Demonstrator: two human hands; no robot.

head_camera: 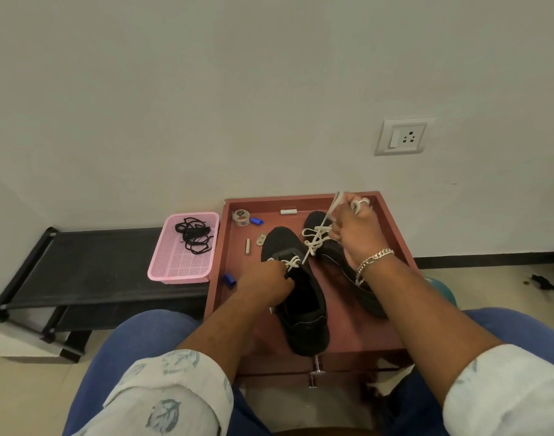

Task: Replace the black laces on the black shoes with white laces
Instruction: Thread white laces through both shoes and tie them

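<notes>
On my feed: two black shoes on a reddish-brown wooden tray table (392,335) w/ raised rim, set against the wall. Near shoe (300,309) sits center, toe pointing away from me, opening toward me. Far shoe (341,247) lies just to its right, partly hidden behind the right forearm.

Left hand (263,283) is down at the near shoe's eyelet area, fingers curled in on the tongue/lace zone; looks like it's holding the shoe there, exact pinch I can't tell. A white lace (291,262) is crossed through the first eyelets of that shoe.

Right hand (354,228) is raised above the far shoe, fingers pinched tight on a white lace end (333,206), pulled taut & slanting down to the near shoe's eyelets. Ring on a finger, silver chain bracelet (374,261) on that wrist. Far shoe already carries white lacing (316,237), loose loops on top.

Removed black laces (193,234) lie in a tangle inside a pink mesh basket (181,269), which sits on a black rack (96,262) left of the table, just beside it.

Small bits on the table top: tape roll (241,217), two blue caps (256,221) (229,279), a couple of small metal pieces (248,247).

Wall socket (401,136) upper right.
</notes>
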